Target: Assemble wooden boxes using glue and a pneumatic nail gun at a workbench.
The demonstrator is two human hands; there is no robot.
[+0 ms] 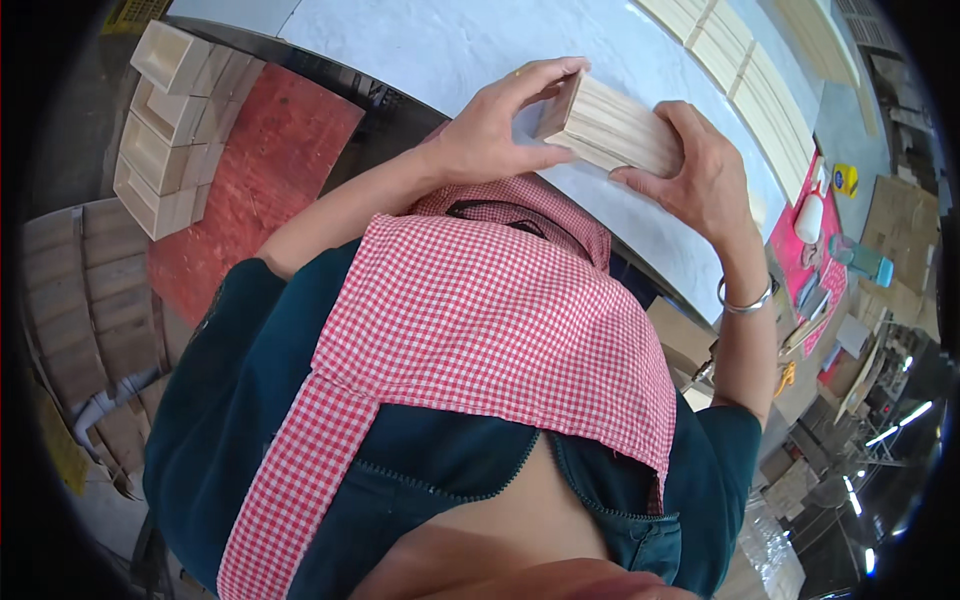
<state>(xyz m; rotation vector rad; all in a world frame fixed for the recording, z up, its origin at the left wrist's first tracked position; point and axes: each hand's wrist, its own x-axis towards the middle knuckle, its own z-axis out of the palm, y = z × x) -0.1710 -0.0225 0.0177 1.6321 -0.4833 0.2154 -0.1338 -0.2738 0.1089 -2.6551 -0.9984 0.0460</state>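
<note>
A small pale wooden box (622, 128) is held between my two hands above the white tabletop. My left hand (505, 118) grips its left end, with the fingers at the upper corner and the thumb at the lower one. Around the right end closes my right hand (695, 170), its thumb along the near side and its fingers over the far side. Streaked grain shows on the long face toward me. The inside of the box cannot be seen.
Long pale wooden strips (745, 75) lie along the far right of the table (400, 45). To the right are a white bottle (810, 215), a teal-capped container (862, 260) and orange-handled scissors (786, 378). Open wooden boxes (165, 120) stand stacked at left on a red board (265, 160).
</note>
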